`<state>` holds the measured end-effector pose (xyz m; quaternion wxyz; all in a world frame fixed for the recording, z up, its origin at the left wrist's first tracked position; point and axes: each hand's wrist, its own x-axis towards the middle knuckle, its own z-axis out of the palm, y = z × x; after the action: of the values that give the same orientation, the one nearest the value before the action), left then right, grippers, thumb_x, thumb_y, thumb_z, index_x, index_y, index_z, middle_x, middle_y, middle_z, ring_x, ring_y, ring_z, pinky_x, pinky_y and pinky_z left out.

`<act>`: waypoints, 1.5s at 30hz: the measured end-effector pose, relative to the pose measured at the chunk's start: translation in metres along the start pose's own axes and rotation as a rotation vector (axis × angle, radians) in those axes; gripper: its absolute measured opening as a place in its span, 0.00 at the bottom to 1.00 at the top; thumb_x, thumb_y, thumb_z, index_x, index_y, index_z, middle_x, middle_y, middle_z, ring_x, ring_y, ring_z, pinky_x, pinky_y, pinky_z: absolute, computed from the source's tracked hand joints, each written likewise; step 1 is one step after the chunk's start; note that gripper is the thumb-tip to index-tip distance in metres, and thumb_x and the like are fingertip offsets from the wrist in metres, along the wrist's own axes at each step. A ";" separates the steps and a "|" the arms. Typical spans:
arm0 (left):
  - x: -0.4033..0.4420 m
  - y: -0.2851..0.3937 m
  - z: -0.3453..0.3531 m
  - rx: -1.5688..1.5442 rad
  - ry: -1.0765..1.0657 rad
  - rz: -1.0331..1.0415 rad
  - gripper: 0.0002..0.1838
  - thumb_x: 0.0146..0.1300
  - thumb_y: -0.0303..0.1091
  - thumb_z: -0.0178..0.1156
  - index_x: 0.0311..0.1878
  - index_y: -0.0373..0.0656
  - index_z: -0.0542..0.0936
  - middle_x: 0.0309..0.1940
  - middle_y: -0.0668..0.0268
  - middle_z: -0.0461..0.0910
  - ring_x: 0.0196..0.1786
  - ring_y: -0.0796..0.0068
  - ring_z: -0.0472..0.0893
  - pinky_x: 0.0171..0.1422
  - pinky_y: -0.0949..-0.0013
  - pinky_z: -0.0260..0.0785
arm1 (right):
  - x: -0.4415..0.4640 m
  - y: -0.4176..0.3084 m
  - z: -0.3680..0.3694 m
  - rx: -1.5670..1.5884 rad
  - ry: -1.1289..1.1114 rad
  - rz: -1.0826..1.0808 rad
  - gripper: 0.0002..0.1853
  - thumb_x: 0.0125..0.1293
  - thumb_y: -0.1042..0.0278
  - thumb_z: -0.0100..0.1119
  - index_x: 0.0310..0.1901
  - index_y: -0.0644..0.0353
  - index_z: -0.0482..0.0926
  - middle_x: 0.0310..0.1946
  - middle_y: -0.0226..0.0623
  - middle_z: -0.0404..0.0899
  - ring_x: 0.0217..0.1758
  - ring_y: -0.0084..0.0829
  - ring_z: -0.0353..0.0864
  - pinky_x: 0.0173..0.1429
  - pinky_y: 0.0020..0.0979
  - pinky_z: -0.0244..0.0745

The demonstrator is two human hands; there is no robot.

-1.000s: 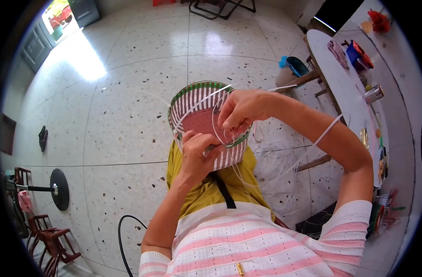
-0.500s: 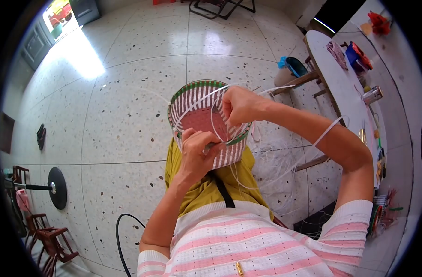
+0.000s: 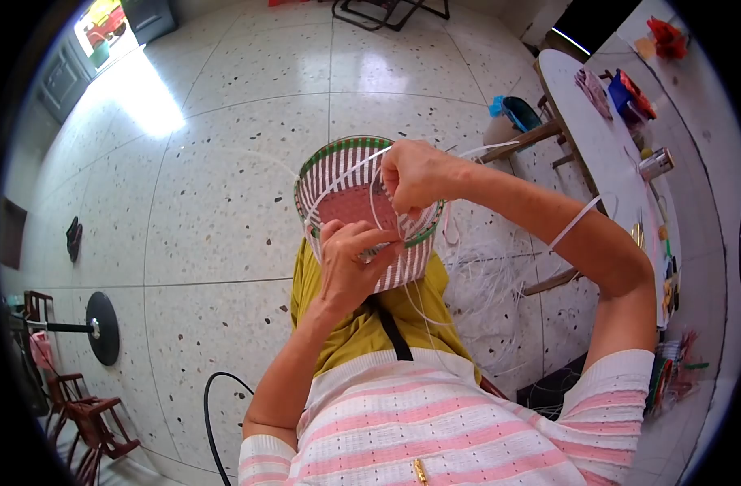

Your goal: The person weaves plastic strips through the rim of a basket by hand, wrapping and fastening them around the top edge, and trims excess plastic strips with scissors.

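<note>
Left hand [image 3: 356,261] pinches the near edge of a striped basket [image 3: 346,206], thumb on the outer side and fingers along the green-trimmed rim; the right hand [image 3: 423,180] is curled above the basket's right side, fingers bent down toward its opening, though I cannot tell from here what they grip; a white strip [image 3: 360,166] runs across the opening, and a thinner loop hangs close by the right fingers. The basket rests at the person's lap, against mustard trousers [image 3: 350,348], its reddish bottom showing between brown-and-white walls; another pale strip [image 3: 575,221] lies over the right forearm; on the floor to the right spreads a tangle of clear strands [image 3: 492,279]; beyond it stands a white table [image 3: 597,150], carrying a metal can [image 3: 656,165].
</note>
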<state>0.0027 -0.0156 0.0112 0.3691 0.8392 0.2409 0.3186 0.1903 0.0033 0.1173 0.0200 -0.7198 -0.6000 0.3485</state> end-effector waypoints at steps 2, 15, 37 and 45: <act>0.001 0.002 0.001 -0.027 0.073 0.039 0.08 0.57 0.31 0.70 0.40 0.45 0.86 0.34 0.69 0.82 0.40 0.72 0.79 0.57 0.64 0.57 | 0.000 0.005 -0.003 0.086 -0.023 0.015 0.07 0.42 0.78 0.67 0.26 0.65 0.80 0.22 0.39 0.82 0.26 0.26 0.85 0.28 0.26 0.77; -0.009 0.004 0.005 -0.025 0.099 0.043 0.04 0.56 0.29 0.69 0.36 0.44 0.85 0.33 0.70 0.81 0.39 0.73 0.75 0.56 0.66 0.56 | 0.003 0.040 0.007 0.793 -0.297 -0.027 0.14 0.53 0.74 0.67 0.41 0.70 0.84 0.28 0.39 0.83 0.31 0.24 0.84 0.35 0.23 0.80; -0.012 0.005 0.006 -0.018 0.135 -0.045 0.04 0.54 0.27 0.68 0.32 0.43 0.82 0.33 0.68 0.80 0.41 0.70 0.75 0.56 0.67 0.57 | 0.009 0.053 0.058 0.422 -0.167 -0.295 0.06 0.51 0.74 0.69 0.28 0.68 0.84 0.24 0.40 0.84 0.29 0.24 0.83 0.32 0.28 0.76; -0.010 0.011 0.006 -0.004 0.131 0.004 0.07 0.55 0.31 0.71 0.30 0.42 0.82 0.33 0.67 0.80 0.40 0.70 0.75 0.57 0.67 0.56 | 0.006 0.053 0.066 0.296 0.019 -0.327 0.12 0.43 0.70 0.73 0.28 0.68 0.84 0.23 0.43 0.83 0.29 0.32 0.84 0.33 0.32 0.76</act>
<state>0.0023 -0.0312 0.0131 0.3533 0.8162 0.2624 0.3742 0.2013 -0.0324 0.0410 0.1876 -0.6054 -0.6508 0.4180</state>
